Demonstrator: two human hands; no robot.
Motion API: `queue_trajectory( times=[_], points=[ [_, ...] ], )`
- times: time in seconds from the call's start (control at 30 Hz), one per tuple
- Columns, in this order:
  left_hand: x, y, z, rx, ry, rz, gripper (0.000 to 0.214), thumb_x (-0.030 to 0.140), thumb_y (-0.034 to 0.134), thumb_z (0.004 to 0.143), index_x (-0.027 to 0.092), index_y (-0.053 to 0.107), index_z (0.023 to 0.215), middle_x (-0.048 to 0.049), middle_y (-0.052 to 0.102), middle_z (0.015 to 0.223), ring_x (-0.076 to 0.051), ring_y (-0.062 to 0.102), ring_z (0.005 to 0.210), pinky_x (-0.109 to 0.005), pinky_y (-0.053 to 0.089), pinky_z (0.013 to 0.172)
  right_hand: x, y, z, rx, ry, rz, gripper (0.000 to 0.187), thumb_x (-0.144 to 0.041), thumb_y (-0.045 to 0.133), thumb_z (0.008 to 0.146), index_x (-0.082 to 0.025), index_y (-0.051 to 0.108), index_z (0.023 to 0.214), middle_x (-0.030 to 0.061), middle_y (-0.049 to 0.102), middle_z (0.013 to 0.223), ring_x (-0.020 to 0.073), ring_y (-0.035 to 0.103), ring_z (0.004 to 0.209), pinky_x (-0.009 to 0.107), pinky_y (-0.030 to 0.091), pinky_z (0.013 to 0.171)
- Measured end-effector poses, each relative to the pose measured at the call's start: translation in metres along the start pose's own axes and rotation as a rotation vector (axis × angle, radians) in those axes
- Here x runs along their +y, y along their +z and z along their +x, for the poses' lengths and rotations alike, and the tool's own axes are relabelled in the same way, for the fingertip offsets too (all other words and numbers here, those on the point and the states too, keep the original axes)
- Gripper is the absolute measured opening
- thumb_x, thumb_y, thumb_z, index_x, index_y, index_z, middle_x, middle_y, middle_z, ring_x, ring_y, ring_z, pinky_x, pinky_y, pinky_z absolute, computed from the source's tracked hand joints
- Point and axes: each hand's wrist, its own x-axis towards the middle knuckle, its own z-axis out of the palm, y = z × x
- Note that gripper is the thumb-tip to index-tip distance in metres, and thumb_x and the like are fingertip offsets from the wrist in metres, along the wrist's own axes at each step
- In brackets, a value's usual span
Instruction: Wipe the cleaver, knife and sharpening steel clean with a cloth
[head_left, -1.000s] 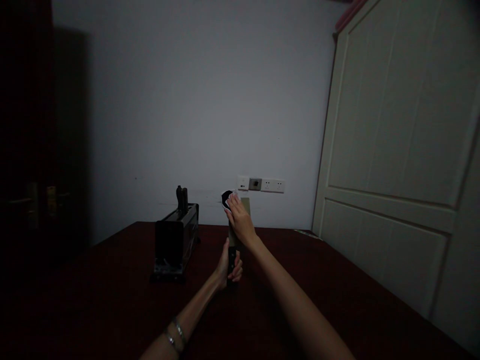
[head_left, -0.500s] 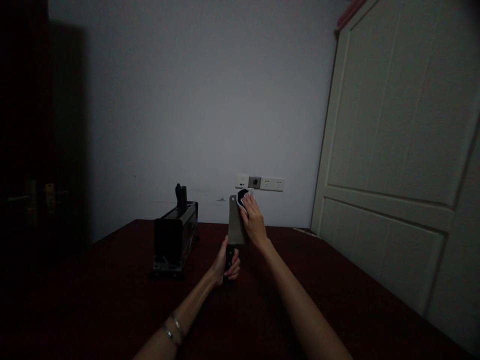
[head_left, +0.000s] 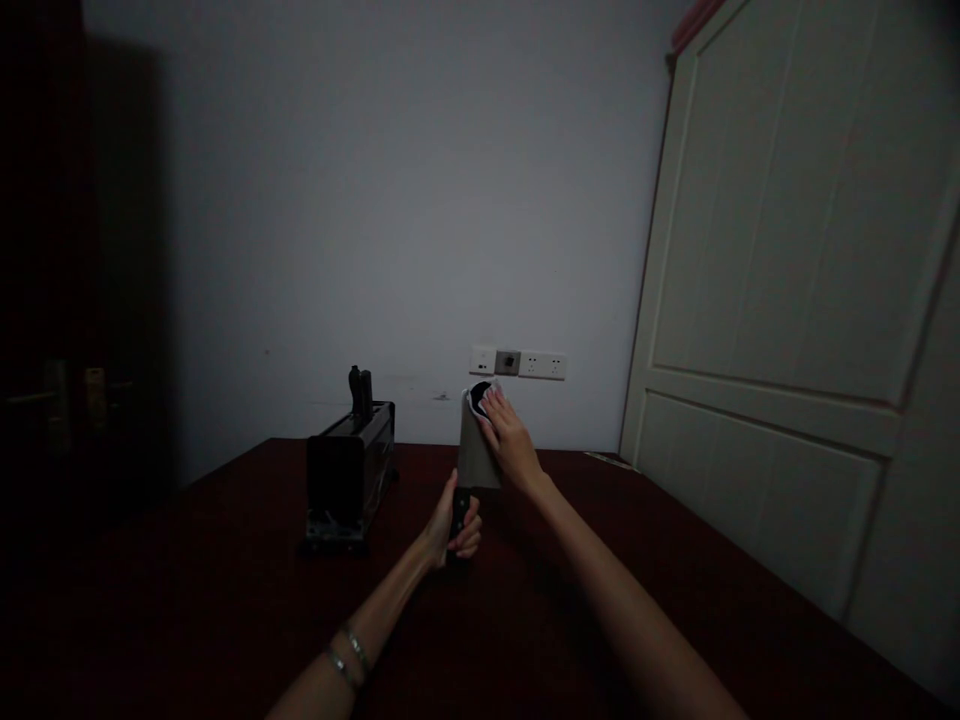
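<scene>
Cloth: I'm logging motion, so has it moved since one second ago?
Yes, rightward: the cloth was mostly left of the leftmost wall plate; now it shows below that plate.

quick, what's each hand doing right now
Left hand: closed around the handle of the cleaver.
Right hand: holding a cloth against the blade's upper part.

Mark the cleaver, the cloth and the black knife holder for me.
Cleaver (head_left: 475, 458), head view: on the blade.
Cloth (head_left: 480, 398), head view: on its dark patch.
Black knife holder (head_left: 334, 488), head view: on its near end.
</scene>
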Motion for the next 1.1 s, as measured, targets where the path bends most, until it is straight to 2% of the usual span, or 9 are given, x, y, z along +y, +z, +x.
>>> queue_trajectory(
  times=[0.23,0.33,0.43,0.5,0.7,0.77,0.83,1.0,1.1],
  points=[
    [0.002,-0.007,0.001,0.051,-0.015,-0.039,0.07,0.071,0.014,0.08,0.016,0.038,0.043,0.0035,0.03,0.025,-0.005,0.017,0.019,-0.016,0.017,0.026,-0.03,-0.003,-0.047,-0.223,-0.251,0.039,0.04,-0.021,0.043,0.088,-0.015,0.045,0.128,0.0107,0.046,0.133,0.0197,0.032,0.129,0.041,0.035,0.104],
    [0.002,-0.005,0.001,-0.04,-0.038,-0.015,0.069,0.071,0.016,0.08,0.016,0.038,0.044,0.0027,0.033,0.026,-0.005,0.018,0.02,-0.016,0.017,0.026,-0.012,-0.012,-0.028,-0.215,-0.253,0.015,0.039,-0.022,0.042,0.089,-0.016,0.046,0.127,0.0102,0.047,0.132,0.0193,0.034,0.128,0.041,0.035,0.104],
    [0.001,-0.001,0.0,-0.095,-0.061,-0.001,0.068,0.071,0.018,0.079,0.016,0.039,0.045,0.0026,0.034,0.027,-0.005,0.019,0.02,-0.016,0.018,0.026,0.014,-0.022,0.004,-0.126,-0.136,-0.036,0.038,-0.024,0.042,0.089,-0.017,0.049,0.125,0.0107,0.047,0.132,0.0206,0.033,0.128,0.044,0.034,0.104],
    [0.0,0.0,0.0,-0.098,-0.075,-0.002,0.068,0.072,0.018,0.079,0.016,0.039,0.045,0.0027,0.034,0.027,-0.005,0.018,0.02,-0.016,0.018,0.026,0.022,-0.026,0.012,-0.121,-0.112,-0.047,0.038,-0.025,0.042,0.089,-0.017,0.048,0.126,0.0102,0.046,0.133,0.0211,0.033,0.128,0.045,0.033,0.104],
    [0.0,-0.003,0.002,-0.073,-0.033,-0.017,0.067,0.071,0.02,0.079,0.016,0.04,0.046,0.0034,0.033,0.026,-0.005,0.017,0.02,-0.016,0.017,0.026,-0.007,-0.022,-0.031,-0.299,-0.307,0.005,0.036,-0.021,0.043,0.089,-0.014,0.05,0.123,0.01,0.048,0.131,0.0187,0.033,0.128,0.04,0.034,0.105],
    [0.001,-0.005,0.002,-0.073,-0.027,-0.022,0.067,0.071,0.021,0.079,0.016,0.04,0.047,0.0035,0.033,0.026,-0.005,0.018,0.02,-0.016,0.017,0.026,-0.01,-0.023,-0.037,-0.354,-0.358,-0.009,0.037,-0.021,0.043,0.089,-0.014,0.049,0.124,0.0092,0.047,0.132,0.0179,0.033,0.128,0.039,0.034,0.105],
    [0.001,-0.005,0.002,-0.077,-0.041,-0.022,0.067,0.071,0.02,0.079,0.016,0.04,0.046,0.0031,0.033,0.026,-0.005,0.018,0.02,-0.016,0.018,0.026,-0.004,-0.025,-0.025,-0.365,-0.373,-0.028,0.036,-0.021,0.043,0.088,-0.015,0.05,0.122,0.009,0.048,0.131,0.0178,0.034,0.127,0.039,0.035,0.104],
    [-0.001,-0.001,0.002,-0.071,-0.09,-0.025,0.068,0.072,0.018,0.078,0.016,0.04,0.046,0.0026,0.034,0.027,-0.005,0.018,0.02,-0.016,0.019,0.025,0.02,-0.026,0.022,-0.243,-0.265,-0.093,0.032,-0.021,0.047,0.086,-0.012,0.056,0.116,0.0127,0.053,0.125,0.0216,0.04,0.124,0.041,0.038,0.101],
    [0.0,0.001,0.001,-0.065,-0.082,-0.024,0.068,0.071,0.018,0.079,0.016,0.039,0.045,0.0029,0.033,0.026,-0.005,0.018,0.02,-0.016,0.019,0.025,0.014,-0.024,0.017,-0.248,-0.28,-0.089,0.031,-0.02,0.048,0.086,-0.012,0.057,0.114,0.0132,0.054,0.124,0.0221,0.041,0.123,0.041,0.037,0.102]
  ],
)
